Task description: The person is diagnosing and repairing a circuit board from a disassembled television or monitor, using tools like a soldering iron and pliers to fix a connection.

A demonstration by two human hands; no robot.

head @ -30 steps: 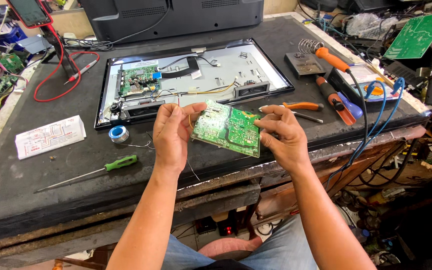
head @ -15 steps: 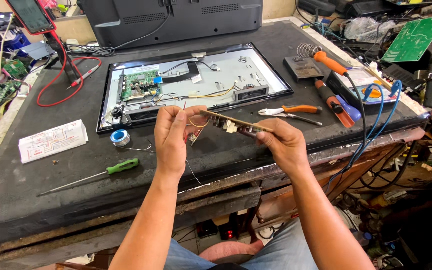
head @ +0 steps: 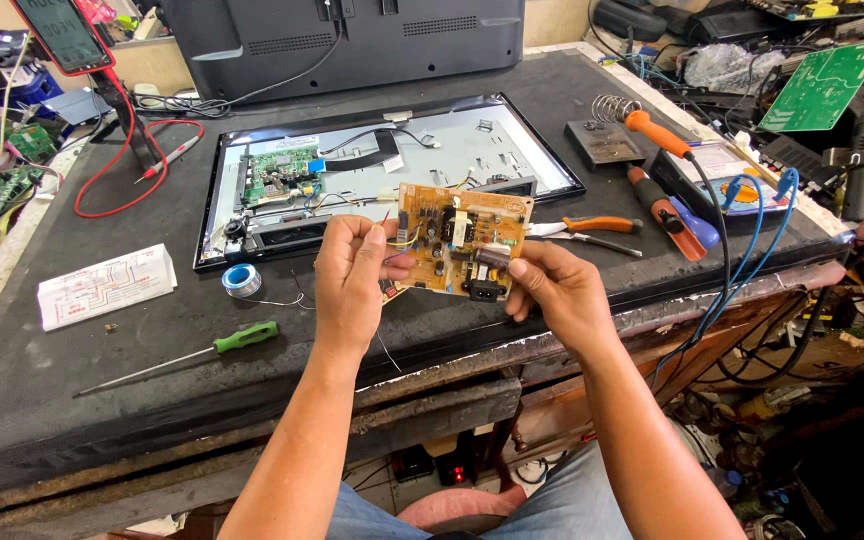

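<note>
Flipped since the earlier frames, the board [head: 462,240] now shows its tan component side toward the camera, where before its green solder side, then its thin edge, faced up.

Head view, the only one: the board hangs in the air between both hands, above the front part of the surface [head: 552,90] and just in front of the opened monitor [head: 392,170]. Its long axis runs left to right, tilted a little, with the face tipped up toward the camera. The left hand [head: 352,275] pinches the board's left edge, thumb and fingers closed narrowly on it, near thin red and yellow leads. The right hand [head: 557,295] grips the lower right corner, thumb on the face beside a black socket. Both hands are equally close (each holds a side).

The board is stiff, flat and rectangular, studded with black blocks, a dark cylinder and a wound yellow part. The surface is matt, dark and scuffed. A green-handled screwdriver [head: 177,355] lies well left of the left hand, a solder reel [head: 242,280] nearer it. Orange pliers [head: 592,226] lie just right of the board.
</note>
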